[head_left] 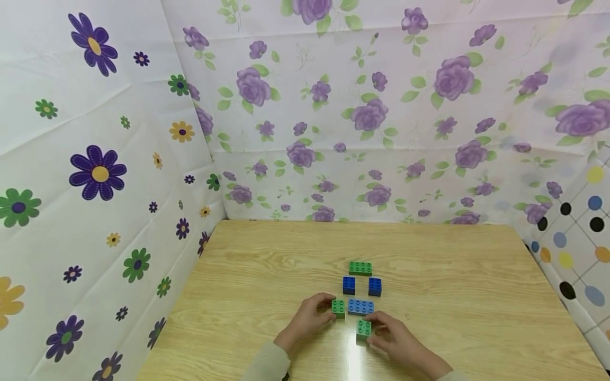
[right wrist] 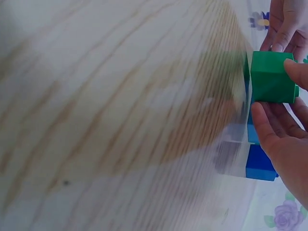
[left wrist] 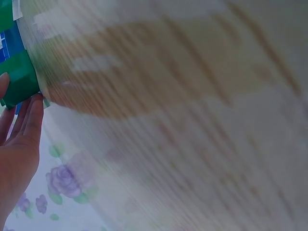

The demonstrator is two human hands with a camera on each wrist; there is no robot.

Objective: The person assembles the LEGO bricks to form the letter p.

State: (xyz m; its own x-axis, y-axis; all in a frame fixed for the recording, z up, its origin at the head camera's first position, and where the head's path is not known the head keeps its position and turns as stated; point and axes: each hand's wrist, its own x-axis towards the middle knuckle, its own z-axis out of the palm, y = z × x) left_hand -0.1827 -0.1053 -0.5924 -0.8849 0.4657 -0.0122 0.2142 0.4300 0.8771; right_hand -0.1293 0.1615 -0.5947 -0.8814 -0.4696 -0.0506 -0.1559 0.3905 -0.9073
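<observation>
Grips [head_left: 308,316] [head_left: 395,338] inward, fingertips [right wrist: 262,118] on green bricks [head_left: 338,309] [head_left: 364,330]

Yellow-tan wood grain on desk [head_left: 267,254], green far long brick [head_left: 360,269] nearest far edge, dark-blue square bricks [head_left: 349,286] [head_left: 375,287], lighter-blue near long brick [head_left: 360,307], green small bricks [head_left: 338,309] [head_left: 364,330] toward near edge, purple roses on white cloth [head_left: 333,63].

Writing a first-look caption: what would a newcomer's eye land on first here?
First, the purple-rose backdrop rising behind the wooden table. Next, the cluster of green and blue studded toy bricks on the table. There, the left hand pinches a green four-stud brick; the right hand pinches a paler green one, nearer the head camera.
</observation>
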